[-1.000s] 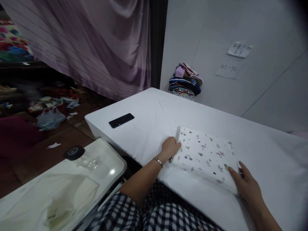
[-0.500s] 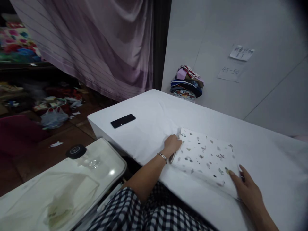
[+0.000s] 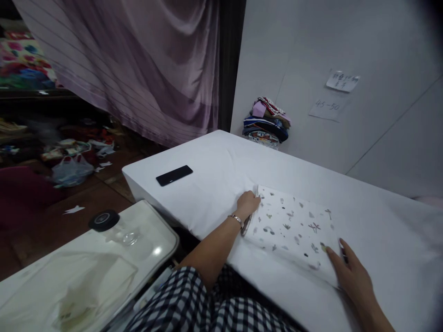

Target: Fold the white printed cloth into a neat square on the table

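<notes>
A folded white cloth (image 3: 294, 226) printed with small plants and flamingos lies flat on the white-covered table (image 3: 214, 170). My left hand (image 3: 248, 204), a bracelet at its wrist, is closed on the cloth's left edge. At the near right corner, my right hand (image 3: 353, 272) has its thumb on top of the cloth and its index finger reaching past the edge. The other fingers of that hand are hidden. A small dark patch shows between this thumb and finger; I cannot tell what it is.
A black phone (image 3: 174, 175) lies at the table's left end. Folded clothes (image 3: 266, 122) are stacked by the wall. To my left, a white surface (image 3: 152, 230) holds a round black lid (image 3: 104, 220) and a clear plastic bag (image 3: 69, 290). A pink curtain (image 3: 162, 60) hangs behind.
The whole view has shifted slightly, so things appear a little further left. Both hands keep their places on the cloth, which looks the same.
</notes>
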{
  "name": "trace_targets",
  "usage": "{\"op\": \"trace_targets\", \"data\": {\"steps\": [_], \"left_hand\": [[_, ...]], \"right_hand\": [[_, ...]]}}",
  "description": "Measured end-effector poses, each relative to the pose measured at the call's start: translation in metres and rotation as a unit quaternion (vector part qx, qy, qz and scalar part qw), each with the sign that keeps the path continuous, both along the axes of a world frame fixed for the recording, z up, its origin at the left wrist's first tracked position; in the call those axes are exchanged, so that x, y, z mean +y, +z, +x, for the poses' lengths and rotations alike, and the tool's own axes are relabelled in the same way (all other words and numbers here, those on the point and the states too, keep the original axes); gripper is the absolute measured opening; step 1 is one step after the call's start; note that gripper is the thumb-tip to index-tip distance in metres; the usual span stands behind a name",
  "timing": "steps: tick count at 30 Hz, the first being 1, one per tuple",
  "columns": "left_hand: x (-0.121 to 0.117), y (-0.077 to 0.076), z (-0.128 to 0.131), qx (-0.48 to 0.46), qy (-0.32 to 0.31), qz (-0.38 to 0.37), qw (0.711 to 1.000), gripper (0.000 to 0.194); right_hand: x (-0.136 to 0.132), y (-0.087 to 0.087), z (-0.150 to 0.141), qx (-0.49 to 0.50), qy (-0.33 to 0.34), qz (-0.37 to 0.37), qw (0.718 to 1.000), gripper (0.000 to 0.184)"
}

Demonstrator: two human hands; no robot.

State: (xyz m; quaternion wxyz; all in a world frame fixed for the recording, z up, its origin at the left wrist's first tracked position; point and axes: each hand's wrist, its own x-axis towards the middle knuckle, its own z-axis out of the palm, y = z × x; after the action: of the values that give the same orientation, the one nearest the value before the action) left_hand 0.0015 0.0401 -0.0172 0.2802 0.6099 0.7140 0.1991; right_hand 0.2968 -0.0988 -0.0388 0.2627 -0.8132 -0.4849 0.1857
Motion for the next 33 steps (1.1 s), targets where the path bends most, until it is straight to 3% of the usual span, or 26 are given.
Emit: {"op": "trace_targets", "data": {"steps": [5,12,16,20,24,33], "left_hand": [[0.009,0.004,0.003,-0.016,0.004,-0.027,0.999,0.036],[0.013,-0.005,0.006,0.033,0.008,0.026,0.999,0.032],[0.015,-0.009,0.006,0.055,0.010,0.060,0.997,0.031],[0.017,-0.008,0.006,0.058,0.005,0.064,0.996,0.032],[0.015,-0.005,0.005,0.058,-0.002,0.059,0.997,0.032],[0.016,-0.007,0.005,0.059,-0.006,0.068,0.996,0.032]], "right_hand": [[0.003,-0.001,0.001,-0.018,0.023,0.015,0.999,0.078],[0.005,-0.005,0.001,0.019,0.013,0.030,0.999,0.078],[0.013,0.006,0.012,0.083,0.001,0.034,0.996,0.072],[0.030,0.024,0.023,0.068,0.043,0.031,0.996,0.047],[0.051,0.032,0.021,0.047,0.079,-0.015,0.996,0.041],[0.077,0.015,0.019,-0.036,0.055,-0.005,0.998,0.034]]}}
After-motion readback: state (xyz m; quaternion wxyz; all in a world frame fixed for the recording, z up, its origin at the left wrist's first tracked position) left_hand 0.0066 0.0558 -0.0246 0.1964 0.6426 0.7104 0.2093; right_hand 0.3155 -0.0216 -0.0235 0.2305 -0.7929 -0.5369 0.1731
